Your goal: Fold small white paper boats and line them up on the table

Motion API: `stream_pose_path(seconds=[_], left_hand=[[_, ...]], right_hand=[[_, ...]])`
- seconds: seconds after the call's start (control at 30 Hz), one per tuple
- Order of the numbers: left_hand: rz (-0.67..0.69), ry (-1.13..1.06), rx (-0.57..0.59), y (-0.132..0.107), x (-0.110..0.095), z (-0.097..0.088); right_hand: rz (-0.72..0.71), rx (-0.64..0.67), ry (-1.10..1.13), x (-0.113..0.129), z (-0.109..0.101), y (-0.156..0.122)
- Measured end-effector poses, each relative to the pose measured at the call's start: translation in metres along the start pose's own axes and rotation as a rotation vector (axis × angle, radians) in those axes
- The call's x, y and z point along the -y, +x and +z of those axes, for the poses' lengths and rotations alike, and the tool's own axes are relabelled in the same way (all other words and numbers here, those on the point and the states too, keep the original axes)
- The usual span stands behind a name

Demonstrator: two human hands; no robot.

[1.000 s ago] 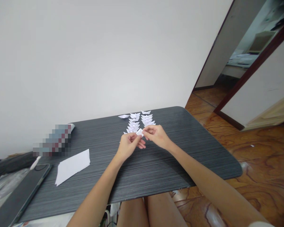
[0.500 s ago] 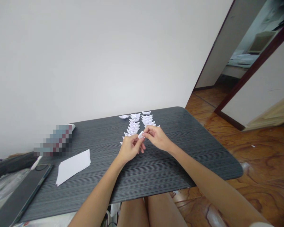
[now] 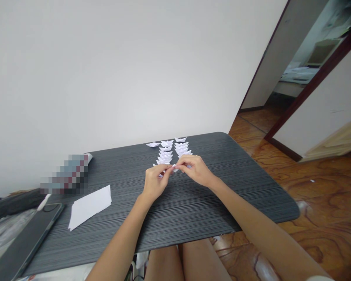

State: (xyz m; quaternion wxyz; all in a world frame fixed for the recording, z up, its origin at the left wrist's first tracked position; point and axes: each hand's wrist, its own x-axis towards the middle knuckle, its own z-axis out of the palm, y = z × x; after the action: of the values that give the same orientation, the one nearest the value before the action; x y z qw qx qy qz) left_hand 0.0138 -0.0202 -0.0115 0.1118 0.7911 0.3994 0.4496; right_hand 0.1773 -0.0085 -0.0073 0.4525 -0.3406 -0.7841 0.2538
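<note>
Above the middle of the dark table, my left hand and my right hand meet fingertip to fingertip. Between them they pinch a small folded piece of white paper, mostly covered by the fingers. Just behind the hands, several white folded paper boats stand in a close row on the left. Another row of paper boats runs beside it on the right, its near end hidden by my right hand. One paper boat sits apart at the back left.
A stack of white paper sheets lies on the table to the left. Beyond it are a blurred-out object and a dark flat device at the left edge. A white wall borders the back.
My left hand has turned, its fingers now stretched toward the right hand's fingertips. The folded paper shows less between them. The boats and sheets have stayed put.
</note>
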Motion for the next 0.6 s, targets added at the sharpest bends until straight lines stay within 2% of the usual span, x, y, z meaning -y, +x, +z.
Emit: stream_pose_path(seconds=[0.27,0.6], left_hand=[[-0.057,0.018,-0.026,-0.0040,-0.0007,0.0019],[-0.114,-0.078,-0.037,-0.0055,-0.0028,0.0029]], right_hand=[[0.070,0.039,0.092,0.0010,-0.0008,0.0014],[0.192,0.071,0.298,-0.0045,0.0002,0.0023]])
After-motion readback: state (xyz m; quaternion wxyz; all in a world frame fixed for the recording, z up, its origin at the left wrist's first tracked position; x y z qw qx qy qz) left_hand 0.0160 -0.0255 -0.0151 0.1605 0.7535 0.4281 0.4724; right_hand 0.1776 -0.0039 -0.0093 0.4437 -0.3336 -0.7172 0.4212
